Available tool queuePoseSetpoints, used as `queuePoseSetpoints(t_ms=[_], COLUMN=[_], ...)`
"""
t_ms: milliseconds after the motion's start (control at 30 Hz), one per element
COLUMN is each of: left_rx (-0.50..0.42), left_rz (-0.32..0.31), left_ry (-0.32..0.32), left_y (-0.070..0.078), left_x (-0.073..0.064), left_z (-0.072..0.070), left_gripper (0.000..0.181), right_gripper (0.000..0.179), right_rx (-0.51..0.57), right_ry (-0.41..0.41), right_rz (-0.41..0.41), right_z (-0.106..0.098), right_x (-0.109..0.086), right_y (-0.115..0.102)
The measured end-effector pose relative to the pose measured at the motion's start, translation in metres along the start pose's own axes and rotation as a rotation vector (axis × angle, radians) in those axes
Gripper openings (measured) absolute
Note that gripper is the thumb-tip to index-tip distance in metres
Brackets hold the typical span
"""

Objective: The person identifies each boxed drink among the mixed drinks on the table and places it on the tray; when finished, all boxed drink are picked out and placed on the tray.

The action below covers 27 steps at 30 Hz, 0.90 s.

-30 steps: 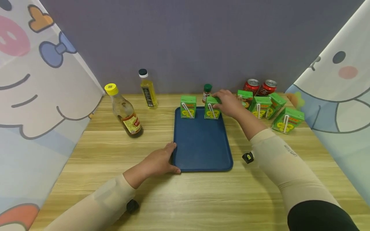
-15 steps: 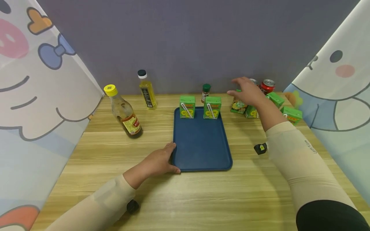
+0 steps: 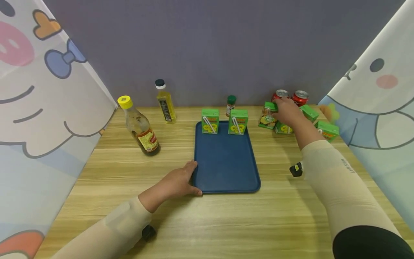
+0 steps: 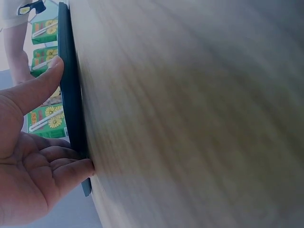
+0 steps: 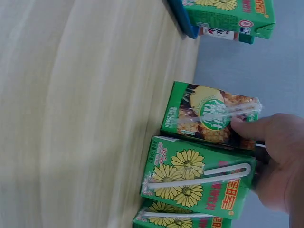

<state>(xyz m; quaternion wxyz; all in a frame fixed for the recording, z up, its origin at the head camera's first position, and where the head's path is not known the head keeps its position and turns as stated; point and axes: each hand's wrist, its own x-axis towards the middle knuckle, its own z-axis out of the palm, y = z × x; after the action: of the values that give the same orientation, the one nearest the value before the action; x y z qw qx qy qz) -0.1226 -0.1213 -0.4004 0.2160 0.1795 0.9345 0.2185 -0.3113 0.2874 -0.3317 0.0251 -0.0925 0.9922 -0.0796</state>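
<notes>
Green pineapple carton point(image 5: 206, 114) between fingers point(image 3: 282, 102) of right hand point(image 3: 289, 112).

Tray point(image 3: 226, 162): plain dark blue
Two cartons on the tray point(image 3: 210, 121): green, yellow daisy print, red lettering, white straws
Pineapple carton point(image 5: 209, 114): green edge, brown-and-yellow fruit picture, white characters on a green badge
Cans point(image 3: 300, 98): red, silver tops
Large bottle point(image 3: 142, 129): yellow cap, dark brown contents, yellow-and-red label
Oil bottle point(image 3: 166, 104): black cap, white collar, golden contents, dark label
Small jar point(image 3: 230, 104): green cap, whitish label
Desk point(image 3: 226, 226): pale yellow-brown wood grain
Back wall point(image 3: 207, 50): plain purplish grey
Sleeves point(image 3: 333, 183): beige, black band on the right
</notes>
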Motion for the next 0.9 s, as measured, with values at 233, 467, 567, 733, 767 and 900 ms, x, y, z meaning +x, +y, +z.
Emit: queuePoseSetpoints(t_ms=[233, 467, 567, 733, 767, 900], left_rx=[0.006, 0.009, 0.014, 0.019, 0.018, 0.009], left_rz=[0.008, 0.005, 0.005, 0.009, 0.009, 0.010], left_ry=[-0.002, 0.001, 0.004, 0.005, 0.004, 0.000], left_y=[0.000, 0.000, -0.001, 0.000, 0.000, 0.000], left_x=[-0.001, -0.001, -0.001, -0.001, -0.001, -0.001], left_z=[0.000, 0.000, 0.000, 0.000, -0.001, -0.002], left_gripper=[0.109, 0.109, 0.109, 0.108, 0.108, 0.108], right_gripper=[0.060, 0.057, 0.057, 0.057, 0.057, 0.056], right_rx=[0.142, 0.287, 0.327, 0.371, 0.374, 0.402], right_ry=[0.031, 0.156, 0.198, 0.248, 0.259, 0.295], right_rz=[0.036, 0.007, -0.011, -0.065, -0.079, -0.132], right_z=[0.000, -0.022, -0.035, -0.052, -0.055, -0.063], right_x=[-0.001, -0.006, -0.011, -0.020, -0.022, -0.030], right_y=[-0.001, -0.025, -0.042, -0.072, -0.078, -0.100])
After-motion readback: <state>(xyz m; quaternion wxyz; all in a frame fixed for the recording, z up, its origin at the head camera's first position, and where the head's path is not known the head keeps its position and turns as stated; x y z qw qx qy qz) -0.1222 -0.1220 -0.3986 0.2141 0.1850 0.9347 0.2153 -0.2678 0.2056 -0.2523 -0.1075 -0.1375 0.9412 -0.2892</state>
